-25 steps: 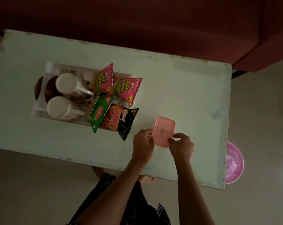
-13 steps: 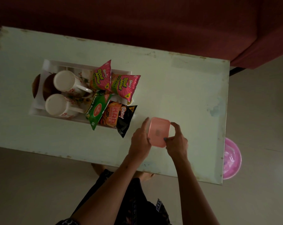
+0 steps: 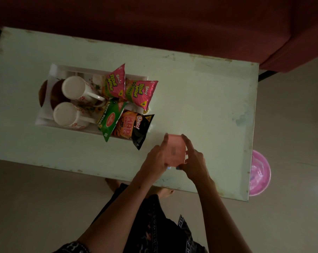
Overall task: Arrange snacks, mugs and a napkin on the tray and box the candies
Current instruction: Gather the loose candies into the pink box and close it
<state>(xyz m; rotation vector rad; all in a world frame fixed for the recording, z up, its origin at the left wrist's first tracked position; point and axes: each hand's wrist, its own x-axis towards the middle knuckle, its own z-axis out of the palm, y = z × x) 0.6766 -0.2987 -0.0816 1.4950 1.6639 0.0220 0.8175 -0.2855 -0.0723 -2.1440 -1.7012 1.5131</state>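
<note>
**Both hands hold the pink box by the tray**

A pale green surface (image 3: 191, 99) fills the view, with a dark red sofa (image 3: 172, 19) along its 12 o'clock edge. At about 5 o'clock from the middle of the surface, near the front edge, sits a small pink box (image 3: 175, 149) with its lid on. The left hand (image 3: 155, 157) lies against the box's 9 o'clock side, fingers nearly straight and pointing to 12 o'clock, thumb at the near corner. The right hand (image 3: 194, 161) lies against the 3 o'clock side, forefinger stretched along the edge, thumb tucked at the near corner. The box is clasped between them; whether it is lifted off the surface or rests on it cannot be told.

At 10 o'clock from the box stands a white tray (image 3: 50, 73). Two white mugs (image 3: 73, 88) with red flower print lie on their sides in its 9 o'clock half, handles toward 3 o'clock. Beyond them, at the tray's 9 o'clock end, are two brown rounded things, too dim to name. The 3 o'clock half holds snack packets: two pink packets (image 3: 141, 94) at 12 o'clock, a green packet (image 3: 110, 121) and an orange-and-black packet (image 3: 134, 126) at 6 o'clock, both overhanging the tray's rim.

On the floor (image 3: 26, 207) at 3 o'clock, partly under the surface's edge, sits a pink bowl (image 3: 260, 172).
</note>
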